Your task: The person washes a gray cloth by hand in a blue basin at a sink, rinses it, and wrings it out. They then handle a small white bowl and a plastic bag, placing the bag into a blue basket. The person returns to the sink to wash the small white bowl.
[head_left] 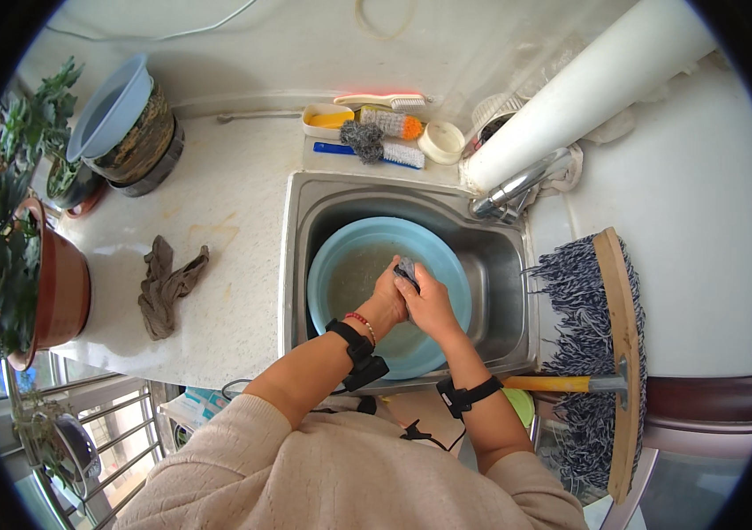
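Over the light-blue basin [321,265] of cloudy water [358,274], my two hands are pressed together. My left hand [385,299] and my right hand [430,305] are both closed round a small wad of dark grey cloth [406,268]. Only its upper end shows between my fingers, so whether it is a sock or a rag I cannot tell. The basin sits inside a stainless steel sink [498,283]. On the counter to the left lies a crumpled, twisted brown-grey cloth [164,287], apart from my hands.
Behind the sink stand scrub brushes [402,157], a steel wool ball [362,140] and a white round dish [441,141]. A chrome faucet [517,190] and a thick white pipe [588,93] rise at right, near a mop [619,353]. Potted plants [62,283] line the left.
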Action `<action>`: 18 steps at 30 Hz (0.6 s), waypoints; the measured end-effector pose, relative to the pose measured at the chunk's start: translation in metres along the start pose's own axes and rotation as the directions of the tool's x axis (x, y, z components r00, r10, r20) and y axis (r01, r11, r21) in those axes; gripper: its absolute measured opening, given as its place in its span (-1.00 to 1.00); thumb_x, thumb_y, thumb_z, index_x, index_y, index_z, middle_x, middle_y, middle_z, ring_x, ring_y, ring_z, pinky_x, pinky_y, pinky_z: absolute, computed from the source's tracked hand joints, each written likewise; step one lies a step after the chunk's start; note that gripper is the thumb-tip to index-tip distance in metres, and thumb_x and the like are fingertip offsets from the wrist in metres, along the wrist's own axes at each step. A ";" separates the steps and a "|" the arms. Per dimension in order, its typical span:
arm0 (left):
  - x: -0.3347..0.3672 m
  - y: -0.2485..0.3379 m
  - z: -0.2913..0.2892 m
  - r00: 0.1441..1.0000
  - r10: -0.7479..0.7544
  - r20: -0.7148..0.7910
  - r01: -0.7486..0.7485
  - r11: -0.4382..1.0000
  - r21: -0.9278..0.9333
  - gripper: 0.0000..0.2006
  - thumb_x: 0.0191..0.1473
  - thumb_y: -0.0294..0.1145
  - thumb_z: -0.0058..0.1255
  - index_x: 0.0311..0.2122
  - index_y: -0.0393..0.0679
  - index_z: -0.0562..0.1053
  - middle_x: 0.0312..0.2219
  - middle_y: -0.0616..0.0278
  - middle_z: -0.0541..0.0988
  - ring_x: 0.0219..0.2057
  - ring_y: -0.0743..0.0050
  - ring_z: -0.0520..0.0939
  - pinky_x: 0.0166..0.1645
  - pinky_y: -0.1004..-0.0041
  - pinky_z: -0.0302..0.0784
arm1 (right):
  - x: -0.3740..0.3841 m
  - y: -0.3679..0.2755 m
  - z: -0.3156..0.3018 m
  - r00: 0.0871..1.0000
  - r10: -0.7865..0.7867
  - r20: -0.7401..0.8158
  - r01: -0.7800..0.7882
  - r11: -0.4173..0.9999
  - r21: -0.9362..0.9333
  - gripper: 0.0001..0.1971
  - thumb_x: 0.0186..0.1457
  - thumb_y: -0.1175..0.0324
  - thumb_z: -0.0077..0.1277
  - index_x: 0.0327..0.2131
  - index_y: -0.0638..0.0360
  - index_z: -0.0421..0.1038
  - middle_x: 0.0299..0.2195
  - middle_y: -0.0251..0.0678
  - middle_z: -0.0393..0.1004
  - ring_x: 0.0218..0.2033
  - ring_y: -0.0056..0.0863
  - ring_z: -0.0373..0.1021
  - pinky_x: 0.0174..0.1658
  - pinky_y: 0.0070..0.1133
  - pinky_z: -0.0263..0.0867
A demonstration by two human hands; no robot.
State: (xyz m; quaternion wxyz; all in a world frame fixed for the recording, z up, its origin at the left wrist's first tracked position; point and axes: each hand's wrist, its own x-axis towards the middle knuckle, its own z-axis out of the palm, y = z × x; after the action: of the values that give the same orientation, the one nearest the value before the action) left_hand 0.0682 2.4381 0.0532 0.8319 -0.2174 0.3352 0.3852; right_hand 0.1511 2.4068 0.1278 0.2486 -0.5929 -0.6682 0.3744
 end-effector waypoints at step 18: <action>-0.020 0.012 -0.017 0.885 0.433 -0.174 -0.379 0.885 0.271 -0.55 0.28 -0.12 -0.22 0.15 -0.18 0.33 0.10 0.12 0.41 0.07 0.20 0.45 0.13 0.23 0.36 | 0.081 0.096 -0.033 0.964 0.251 0.081 -0.175 0.839 -0.515 -0.57 0.20 0.05 -0.05 -0.16 0.31 0.38 -0.32 0.11 0.52 -0.30 0.02 0.47 -0.33 -0.23 0.36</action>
State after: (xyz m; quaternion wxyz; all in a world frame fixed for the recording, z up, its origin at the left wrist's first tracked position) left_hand 0.0422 2.4250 0.0550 0.7070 -0.0874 0.5094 0.4827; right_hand 0.2208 2.4941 0.0622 -0.0074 -0.6790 -0.6885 0.2547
